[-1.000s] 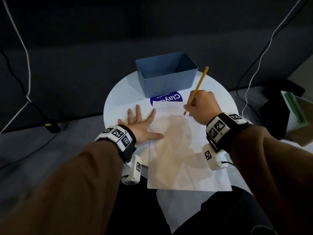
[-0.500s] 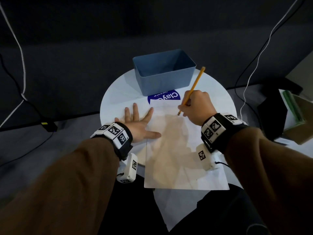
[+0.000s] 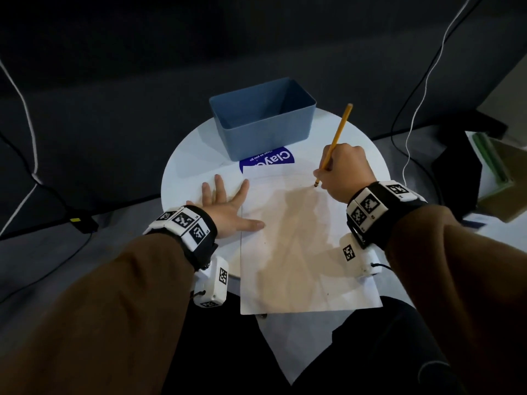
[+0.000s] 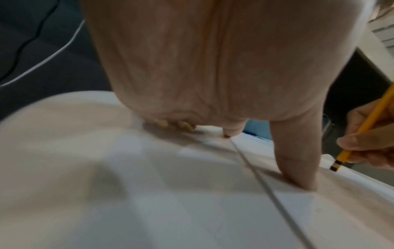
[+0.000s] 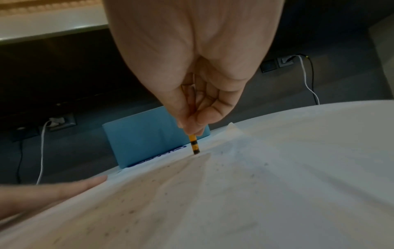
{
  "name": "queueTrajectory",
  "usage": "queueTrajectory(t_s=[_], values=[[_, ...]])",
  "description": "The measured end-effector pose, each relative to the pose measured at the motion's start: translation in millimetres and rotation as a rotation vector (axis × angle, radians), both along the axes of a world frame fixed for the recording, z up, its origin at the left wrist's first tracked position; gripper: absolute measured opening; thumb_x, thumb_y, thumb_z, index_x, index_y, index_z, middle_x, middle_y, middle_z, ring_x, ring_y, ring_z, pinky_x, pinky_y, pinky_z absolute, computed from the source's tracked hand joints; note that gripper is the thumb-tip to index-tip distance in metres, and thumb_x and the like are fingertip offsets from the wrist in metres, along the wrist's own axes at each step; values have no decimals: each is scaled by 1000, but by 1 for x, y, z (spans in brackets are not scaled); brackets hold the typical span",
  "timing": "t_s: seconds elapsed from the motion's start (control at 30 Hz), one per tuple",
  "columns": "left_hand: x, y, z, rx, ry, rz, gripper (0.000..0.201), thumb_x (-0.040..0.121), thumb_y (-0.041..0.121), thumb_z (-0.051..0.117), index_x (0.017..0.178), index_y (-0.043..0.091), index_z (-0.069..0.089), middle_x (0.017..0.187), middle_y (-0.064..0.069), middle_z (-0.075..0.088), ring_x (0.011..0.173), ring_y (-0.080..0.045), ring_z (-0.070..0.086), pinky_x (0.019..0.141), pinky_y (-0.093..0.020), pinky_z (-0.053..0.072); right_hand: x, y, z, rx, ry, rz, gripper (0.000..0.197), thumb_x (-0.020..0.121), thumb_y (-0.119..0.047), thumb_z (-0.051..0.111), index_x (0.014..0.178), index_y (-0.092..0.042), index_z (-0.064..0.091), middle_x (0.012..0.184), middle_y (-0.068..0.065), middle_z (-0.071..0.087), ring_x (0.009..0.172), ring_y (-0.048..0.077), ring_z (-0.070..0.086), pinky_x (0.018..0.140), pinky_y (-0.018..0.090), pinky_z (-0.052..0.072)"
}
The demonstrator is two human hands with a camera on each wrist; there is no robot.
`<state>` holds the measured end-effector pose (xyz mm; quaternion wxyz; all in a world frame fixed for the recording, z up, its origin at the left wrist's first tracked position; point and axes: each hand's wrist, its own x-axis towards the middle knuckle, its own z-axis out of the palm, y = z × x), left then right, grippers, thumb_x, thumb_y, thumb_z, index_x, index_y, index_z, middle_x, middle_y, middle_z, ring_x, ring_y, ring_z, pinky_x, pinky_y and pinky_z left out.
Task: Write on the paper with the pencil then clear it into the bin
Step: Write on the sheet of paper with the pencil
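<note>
- White paper sheet (image 3: 299,252) lies mid-frame on the round white table (image 3: 188,172), below the blue plastic bin (image 3: 265,132).
- Right hand (image 3: 346,172) pinches the yellow wooden pencil (image 3: 333,143), tip on the paper's upper right.
- Left hand (image 3: 228,206) is spread flat, thumb on the sheet's left edge; judged: maintain that pressure and use light strokes.

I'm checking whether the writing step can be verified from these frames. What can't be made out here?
- Pencil marks on the paper: too faint and small in the head view, blurred in both wrist views.
- Pencil tip contact: hidden by the right hand in the head view.
- Bin floor: partly hidden by its near wall.
</note>
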<state>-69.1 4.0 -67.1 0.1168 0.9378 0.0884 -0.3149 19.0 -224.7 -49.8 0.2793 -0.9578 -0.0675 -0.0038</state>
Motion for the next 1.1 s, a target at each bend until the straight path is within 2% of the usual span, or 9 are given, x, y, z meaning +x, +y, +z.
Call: queueTrajectory(t_s=[0.1, 0.2, 0.3, 0.37, 0.43, 0.6, 0.87, 0.97, 1.1], values=[[4, -6, 9, 4, -22, 50, 107, 87, 70, 55, 155, 35, -19, 158, -11, -36, 148, -38, -24, 119, -57, 2, 1, 0, -1, -12, -8, 15, 10, 93, -17, 69, 89, -13, 62, 95, 14, 63, 79, 27, 67, 79, 38, 60], [9, -15, 17, -10, -138, 14, 101, 89, 65, 56, 159, 30, -8, 163, -7, -25, 153, -32, -10, 122, -55, 13, 1, -2, 0, 11, 7, 19, 12, 93, -17, 71, 87, -15, 60, 97, 13, 63, 79, 27, 68, 79, 38, 60], [15, -29, 25, -46, -225, -108, 93, 90, 63, 57, 159, 32, 4, 167, -3, -11, 154, -24, -1, 122, -52, 17, 2, -2, 1, 16, 14, 33, 18, 92, -15, 71, 80, -17, 58, 96, 13, 63, 78, 27, 68, 78, 38, 60], [20, -38, 27, -68, -213, -137, 92, 88, 63, 60, 159, 38, 5, 167, -4, -9, 154, -24, 2, 122, -49, 19, 3, -3, 2, 22, 18, 37, 19, 92, -14, 71, 80, -18, 57, 96, 13, 63, 79, 27, 67, 79, 40, 61], [23, -46, 24, -34, -155, -158, 96, 86, 67, 60, 158, 41, 2, 166, -6, -12, 154, -28, 1, 123, -49, 17, 3, -4, 3, 34, 30, 34, 15, 92, -15, 71, 83, -16, 59, 98, 12, 62, 80, 27, 67, 80, 40, 61], [23, -52, 15, 85, -32, -193, 109, 79, 80, 53, 158, 38, -8, 164, -10, -20, 152, -35, -9, 122, -53, 13, 3, -6, 1, 59, 29, 32, 11, 92, -17, 72, 94, -13, 61, 104, 13, 60, 81, 27, 65, 80, 38, 60], [22, -47, 15, 94, -49, -223, 110, 78, 76, 59, 157, 39, -8, 164, -9, -21, 153, -34, -8, 121, -50, 16, 6, -8, -1, 62, 23, 53, 10, 93, -16, 70, 91, -14, 60, 101, 14, 63, 85, 26, 65, 83, 39, 59], [21, -45, 13, 101, -69, -231, 109, 78, 78, 57, 157, 39, -8, 165, -9, -19, 153, -35, -7, 122, -50, 17, 7, -4, 0, 42, 16, 54, 11, 92, -17, 71, 94, -13, 62, 104, 12, 60, 83, 26, 65, 82, 37, 59], [22, -47, 11, 113, -64, -224, 109, 78, 80, 54, 157, 39, -8, 165, -9, -19, 153, -33, -7, 122, -51, 15, 7, -5, -1, 50, 9, 75, 12, 92, -17, 71, 91, -15, 59, 104, 12, 59, 84, 26, 64, 82, 37, 59]])
